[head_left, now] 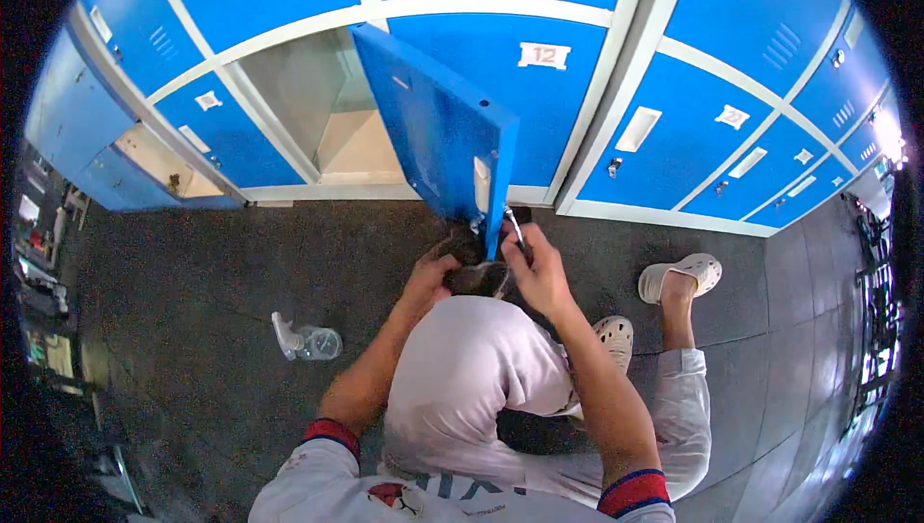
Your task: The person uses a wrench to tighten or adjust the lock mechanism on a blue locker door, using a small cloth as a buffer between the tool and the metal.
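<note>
A blue locker door stands swung out in front of me, its edge between my hands. My right hand, to the right of that edge, is closed around a thin silver rod-like tool, whose upper end is near the door's lower corner. To the left, my left hand is closed with its fingers curled at a dark, cloth-like thing below the lock. The kind of this dark thing is hard to make out. My bent knee is just below both hands.
Behind the door is a locker compartment with a beige bottom. Blue lockers line the wall. A clear spray bottle lies on the dark floor to my left. My beige clogs are at the right.
</note>
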The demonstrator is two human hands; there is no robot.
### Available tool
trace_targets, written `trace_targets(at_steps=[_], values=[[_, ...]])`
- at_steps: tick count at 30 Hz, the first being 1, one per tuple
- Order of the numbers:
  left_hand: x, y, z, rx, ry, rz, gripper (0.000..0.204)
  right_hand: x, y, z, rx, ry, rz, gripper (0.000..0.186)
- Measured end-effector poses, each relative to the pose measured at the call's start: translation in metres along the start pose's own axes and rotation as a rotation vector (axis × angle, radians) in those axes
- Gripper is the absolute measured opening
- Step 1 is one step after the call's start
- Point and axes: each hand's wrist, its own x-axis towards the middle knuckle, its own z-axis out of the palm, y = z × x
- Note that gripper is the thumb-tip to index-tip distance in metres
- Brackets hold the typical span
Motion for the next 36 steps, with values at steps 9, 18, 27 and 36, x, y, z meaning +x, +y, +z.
trace_targets(at_steps=[9,18,27,36], values=[[-0.028,0.025,-0.006,0.769,0.245,0.129,0.035,-0.008,-0.012,-0.003,0.051,0.071,0.16,0.013],[0.0,0.006,0.008,-0.2,-0.049,-0.058,0.036,-0.032,-0.01,-0.01,-0.031,-0.022,0.069,0.016],[0.003,0.005,0.021,-0.467,-0.234,-0.064,0.035,-0.016,-0.011,-0.011,-0.098,-0.243,0.061,0.015],[0.02,-0.02,0.005,-0.101,-0.279,0.155,0.032,-0.001,-0.007,0.007,-0.528,-0.228,0.011,0.015]])
